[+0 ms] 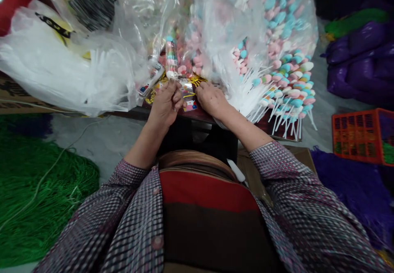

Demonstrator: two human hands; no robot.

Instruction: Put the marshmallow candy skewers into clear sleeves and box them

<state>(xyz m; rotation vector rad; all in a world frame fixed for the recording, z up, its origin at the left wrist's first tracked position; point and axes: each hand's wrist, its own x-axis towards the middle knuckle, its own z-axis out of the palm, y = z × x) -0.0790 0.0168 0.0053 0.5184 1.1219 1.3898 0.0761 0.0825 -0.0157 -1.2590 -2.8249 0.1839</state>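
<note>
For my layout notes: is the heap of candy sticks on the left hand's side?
No, the heap lies to the right of the right hand.

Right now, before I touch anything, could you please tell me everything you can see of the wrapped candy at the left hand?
The candy is slim and roughly cylindrical, in a shiny, clear wrapper that looks like plastic. Its far end is light blue, greenish and pale bands run along the middle, and the near end is white. It points forward, its near end at the left hand, which seems to pinch it there. Whether it has a stick, I cannot tell.
</note>
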